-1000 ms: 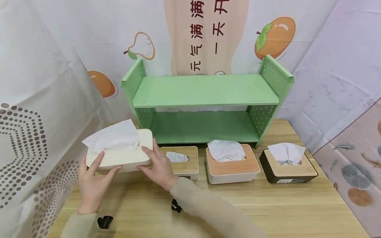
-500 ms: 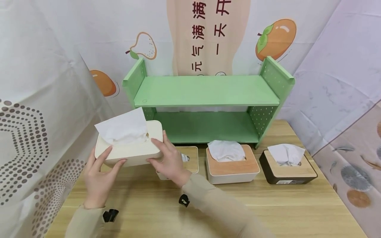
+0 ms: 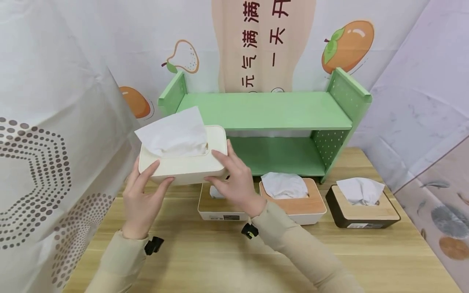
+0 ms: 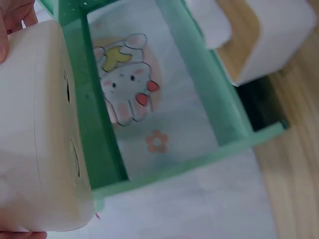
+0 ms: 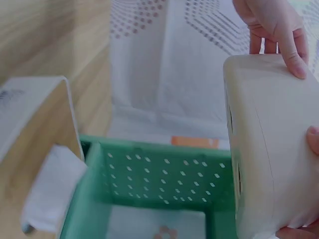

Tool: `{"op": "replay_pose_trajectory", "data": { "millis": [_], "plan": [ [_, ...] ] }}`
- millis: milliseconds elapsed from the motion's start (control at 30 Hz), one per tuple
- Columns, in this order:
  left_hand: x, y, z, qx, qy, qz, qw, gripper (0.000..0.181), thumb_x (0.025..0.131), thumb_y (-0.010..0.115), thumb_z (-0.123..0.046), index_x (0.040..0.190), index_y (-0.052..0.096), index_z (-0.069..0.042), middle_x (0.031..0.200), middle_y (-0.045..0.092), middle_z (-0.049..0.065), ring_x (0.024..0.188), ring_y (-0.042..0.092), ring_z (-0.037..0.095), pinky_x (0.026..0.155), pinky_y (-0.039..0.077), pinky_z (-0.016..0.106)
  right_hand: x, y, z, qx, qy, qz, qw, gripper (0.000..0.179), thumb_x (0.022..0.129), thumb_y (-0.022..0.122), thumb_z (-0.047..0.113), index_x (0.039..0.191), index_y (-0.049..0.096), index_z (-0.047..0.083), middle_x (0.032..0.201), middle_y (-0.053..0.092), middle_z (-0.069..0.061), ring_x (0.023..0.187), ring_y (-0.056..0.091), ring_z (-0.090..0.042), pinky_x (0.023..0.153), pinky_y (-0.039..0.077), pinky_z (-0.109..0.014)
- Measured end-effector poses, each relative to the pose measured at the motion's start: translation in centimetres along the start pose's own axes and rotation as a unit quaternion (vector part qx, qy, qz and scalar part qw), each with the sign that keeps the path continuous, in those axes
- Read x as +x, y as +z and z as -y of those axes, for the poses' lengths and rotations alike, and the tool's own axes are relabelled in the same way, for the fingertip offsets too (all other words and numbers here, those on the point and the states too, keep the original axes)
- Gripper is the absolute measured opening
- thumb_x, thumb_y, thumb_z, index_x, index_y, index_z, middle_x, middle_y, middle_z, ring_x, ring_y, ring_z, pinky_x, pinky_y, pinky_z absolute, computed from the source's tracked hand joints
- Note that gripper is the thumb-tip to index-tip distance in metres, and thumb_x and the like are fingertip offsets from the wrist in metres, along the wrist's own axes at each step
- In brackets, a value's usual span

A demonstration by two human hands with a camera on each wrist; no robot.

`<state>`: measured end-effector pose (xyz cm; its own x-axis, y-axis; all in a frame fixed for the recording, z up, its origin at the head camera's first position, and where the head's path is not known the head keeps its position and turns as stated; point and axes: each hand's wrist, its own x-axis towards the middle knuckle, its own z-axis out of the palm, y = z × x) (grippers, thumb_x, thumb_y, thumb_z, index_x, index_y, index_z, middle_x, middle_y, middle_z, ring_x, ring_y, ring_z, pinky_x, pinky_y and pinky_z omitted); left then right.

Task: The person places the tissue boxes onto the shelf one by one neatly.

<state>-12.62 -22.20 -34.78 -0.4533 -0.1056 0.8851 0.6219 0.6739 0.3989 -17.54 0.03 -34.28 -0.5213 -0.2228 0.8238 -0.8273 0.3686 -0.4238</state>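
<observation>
A cream tissue box (image 3: pixel 183 171) with a white tissue (image 3: pixel 176 134) standing out of its top is held up in both hands, clear of the table. My left hand (image 3: pixel 144 199) grips its left end, thumb along the front side. The right hand (image 3: pixel 238 183) grips the right end in the same way, with fingers behind. In the head view the box overlaps the left part of the green shelf (image 3: pixel 264 110). The left wrist view shows the cream box (image 4: pixel 42 134) near the shelf's frame (image 4: pixel 99 124); in the right wrist view the box (image 5: pixel 269 144) stands on edge.
On the wooden table (image 3: pixel 205 260), in front of the shelf, stand a white tissue box with a wooden lid (image 3: pixel 220 209), another with an orange-brown lid (image 3: pixel 307 203), and a black one with a wooden lid (image 3: pixel 362 215). Printed cloth (image 3: pixel 44 81) hangs behind and at the sides.
Both hands have carried the cream tissue box up and to the right, from beside the shelf to in front of its left part. The other tissue boxes stay on the table.
</observation>
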Motion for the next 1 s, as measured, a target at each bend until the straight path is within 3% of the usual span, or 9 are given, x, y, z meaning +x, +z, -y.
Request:
{"op": "replay_pose_trajectory", "data": {
  "millis": [133,267,367,433,667,833,1000],
  "plan": [
    [1.4,1.2,-0.5,-0.021,0.016,0.008,0.9996,0.055,0.081,0.070,-0.039,0.112,0.064,0.006,0.141,0.045,0.024,0.128,0.045,0.038,0.107,0.037,0.027,0.7,-1.3,-0.5,0.011,0.000,-0.022,0.9997,0.060,0.066,0.086,0.010,0.120,0.060,0.001,0.137,0.042,-0.034,0.130,0.041,-0.043,0.080,0.055,-0.043],
    [2.9,2.5,-1.1,-0.028,0.025,0.017,0.9991,0.044,0.077,0.078,-0.013,0.114,0.064,0.003,0.143,0.044,0.022,0.128,0.046,0.035,0.105,0.038,0.025,1.8,-2.4,-1.3,0.013,-0.008,-0.048,0.9987,0.061,0.065,0.086,0.011,0.119,0.061,-0.001,0.133,0.049,-0.031,0.131,0.039,-0.042,0.097,0.045,-0.049],
    [3.9,3.6,-1.2,-0.029,0.030,0.021,0.9989,0.050,0.068,0.080,0.005,0.115,0.064,0.002,0.143,0.044,0.021,0.126,0.048,0.034,0.104,0.039,0.026,2.3,-3.1,-1.9,0.008,-0.007,-0.060,0.9981,0.061,0.065,0.086,0.010,0.119,0.061,-0.001,0.130,0.054,-0.027,0.132,0.039,-0.041,0.099,0.044,-0.049],
    [4.4,4.5,-1.2,-0.029,0.028,0.025,0.9989,0.052,0.066,0.080,0.008,0.115,0.064,0.000,0.143,0.044,0.020,0.127,0.047,0.033,0.103,0.040,0.029,2.6,-3.5,-2.3,0.004,-0.003,-0.068,0.9977,0.061,0.064,0.086,0.008,0.119,0.061,-0.001,0.129,0.055,-0.027,0.132,0.039,-0.041,0.098,0.044,-0.049],
    [4.9,7.2,-1.0,-0.013,0.017,0.035,0.9992,0.048,0.073,0.079,-0.003,0.118,0.061,-0.002,0.143,0.041,0.024,0.126,0.047,0.037,0.091,0.047,0.053,3.3,-4.3,-3.4,-0.009,0.032,-0.087,0.9957,0.061,0.063,0.087,0.005,0.118,0.061,-0.002,0.131,0.053,-0.028,0.135,0.037,-0.037,0.098,0.045,-0.047],
    [5.7,8.0,-1.1,0.003,0.019,0.041,0.9990,0.047,0.077,0.077,-0.006,0.120,0.059,-0.005,0.141,0.041,0.025,0.121,0.049,0.037,0.088,0.047,0.054,4.3,-4.7,-3.6,-0.022,0.051,-0.069,0.9961,0.057,0.066,0.085,0.006,0.118,0.062,-0.001,0.139,0.043,-0.031,0.134,0.038,-0.040,0.097,0.045,-0.049],
    [7.1,8.2,-1.0,0.017,0.014,0.068,0.9975,0.044,0.081,0.074,-0.011,0.122,0.058,-0.005,0.136,0.043,0.026,0.113,0.050,0.038,0.087,0.047,0.053,5.7,-5.1,-3.7,-0.036,0.084,-0.037,0.9951,0.055,0.070,0.083,0.009,0.119,0.061,0.001,0.142,0.038,-0.031,0.131,0.040,-0.042,0.099,0.044,-0.049]
  ]
}}
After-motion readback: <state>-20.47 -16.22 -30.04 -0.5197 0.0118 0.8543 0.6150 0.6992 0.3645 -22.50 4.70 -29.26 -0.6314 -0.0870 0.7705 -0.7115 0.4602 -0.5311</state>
